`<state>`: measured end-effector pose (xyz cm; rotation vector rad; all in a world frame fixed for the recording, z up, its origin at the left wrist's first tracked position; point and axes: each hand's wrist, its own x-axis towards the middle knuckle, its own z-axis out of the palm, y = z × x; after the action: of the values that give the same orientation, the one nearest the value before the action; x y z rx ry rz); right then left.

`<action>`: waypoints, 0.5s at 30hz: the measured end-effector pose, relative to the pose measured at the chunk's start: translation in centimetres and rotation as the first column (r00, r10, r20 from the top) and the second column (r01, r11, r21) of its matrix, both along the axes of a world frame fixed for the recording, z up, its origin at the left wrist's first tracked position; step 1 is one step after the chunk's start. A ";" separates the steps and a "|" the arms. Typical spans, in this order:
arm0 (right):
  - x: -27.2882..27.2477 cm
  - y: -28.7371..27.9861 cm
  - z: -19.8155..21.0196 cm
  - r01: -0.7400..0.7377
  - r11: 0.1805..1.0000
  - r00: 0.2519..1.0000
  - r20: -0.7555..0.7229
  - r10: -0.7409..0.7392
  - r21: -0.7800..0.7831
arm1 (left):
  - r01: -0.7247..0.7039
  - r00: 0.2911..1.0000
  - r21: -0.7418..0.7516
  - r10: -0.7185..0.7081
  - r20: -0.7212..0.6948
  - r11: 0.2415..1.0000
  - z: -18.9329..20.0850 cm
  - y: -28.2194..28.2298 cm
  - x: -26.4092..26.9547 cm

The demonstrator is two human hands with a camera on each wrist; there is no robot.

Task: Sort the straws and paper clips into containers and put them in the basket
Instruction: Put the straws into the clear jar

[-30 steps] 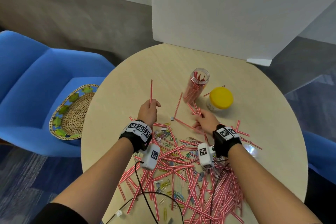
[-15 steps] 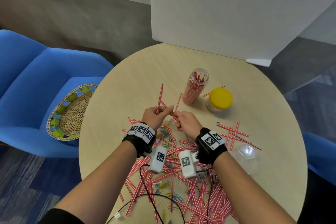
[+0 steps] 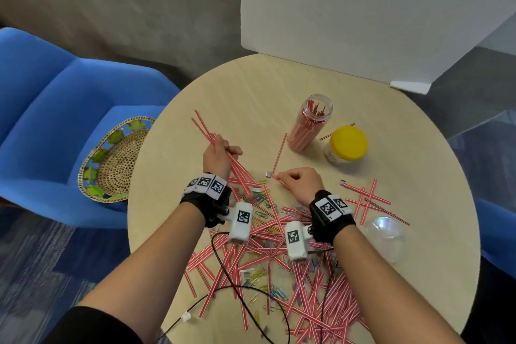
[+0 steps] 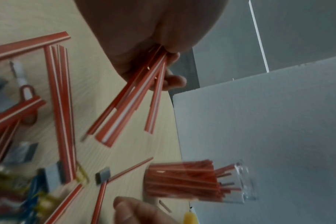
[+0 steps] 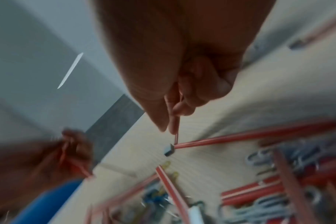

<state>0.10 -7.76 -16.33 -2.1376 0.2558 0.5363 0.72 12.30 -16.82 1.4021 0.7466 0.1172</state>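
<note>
My left hand (image 3: 220, 152) grips a small bundle of red-and-white straws (image 3: 205, 130) (image 4: 128, 103), their ends sticking out up-left and down-right. My right hand (image 3: 296, 180) (image 5: 175, 115) pinches one straw (image 3: 282, 181) (image 5: 176, 130) low over the table, near a small grey clip (image 3: 269, 174) (image 5: 169, 149). A clear jar (image 3: 310, 123) (image 4: 197, 181) with several straws stands open beyond the hands. A heap of straws (image 3: 307, 288) and coloured paper clips (image 3: 261, 200) covers the near table. The woven basket (image 3: 111, 159) lies on the blue chair at left.
A yellow-lidded jar (image 3: 347, 146) stands right of the straw jar, and one loose straw (image 3: 280, 152) lies before it. A clear dome lid (image 3: 384, 229) lies at the right. White board (image 3: 363, 14) stands behind the round table (image 3: 251, 92). A black cable (image 3: 237, 288) crosses the heap.
The hands have parted after meeting. My left hand now holds more straws and tilted them leftward; my right hand moved right and down to the table.
</note>
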 end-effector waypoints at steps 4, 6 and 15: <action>0.0 1.6 -0.1 -0.346 0.881 0.918 0.078 0.389 -0.322 | -0.069 0.997 -0.202 0.077 0.028 0.977 1.4 1.7 0.5; -0.4 3.5 -0.4 -0.535 0.769 0.801 0.081 0.594 -0.350 | -0.042 0.998 -0.197 0.048 0.027 0.980 2.1 2.5 0.5; 0.6 9.3 -1.5 -0.607 0.646 0.668 0.142 0.730 -0.463 | 0.448 0.882 0.462 -0.293 -0.370 0.766 1.7 8.1 -2.5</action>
<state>0.67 1.56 -17.81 -2.6434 -0.7411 0.5749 -1.74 20.37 -15.14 2.1213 0.6678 -0.2114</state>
